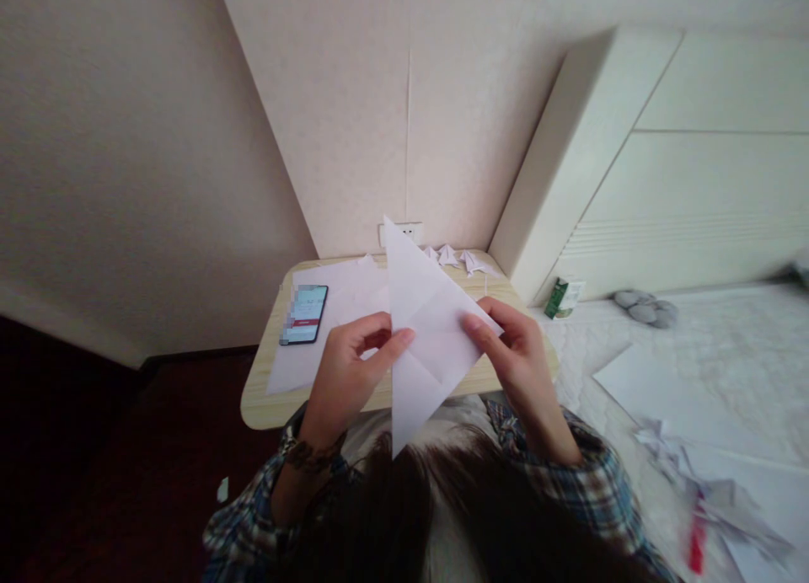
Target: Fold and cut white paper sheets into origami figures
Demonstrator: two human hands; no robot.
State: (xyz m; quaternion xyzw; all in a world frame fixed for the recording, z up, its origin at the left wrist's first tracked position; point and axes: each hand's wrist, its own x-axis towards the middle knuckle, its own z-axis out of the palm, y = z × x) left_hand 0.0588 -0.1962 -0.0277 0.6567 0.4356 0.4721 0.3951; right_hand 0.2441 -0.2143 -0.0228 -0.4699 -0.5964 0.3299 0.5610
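Observation:
A white sheet of paper [436, 330], folded into a triangle with crease lines across it, is held up above the small table. My left hand [357, 360] pinches its long left edge, thumb on top and fingers behind. On the other side, my right hand [515, 347] grips near the right corner, its thumb pressed on the face of the paper. One point of the triangle is turned toward the wall and another toward my body. The fingers behind the paper are partly hidden.
The wooden table [262, 402] bears white sheets [347, 292], a phone [304, 315] and several small folded paper pieces [447, 256]. To the right, the bed [581, 347] holds a green-white box [565, 298], a grey cushioned object [645, 307], more paper [663, 389] and a red object [697, 532].

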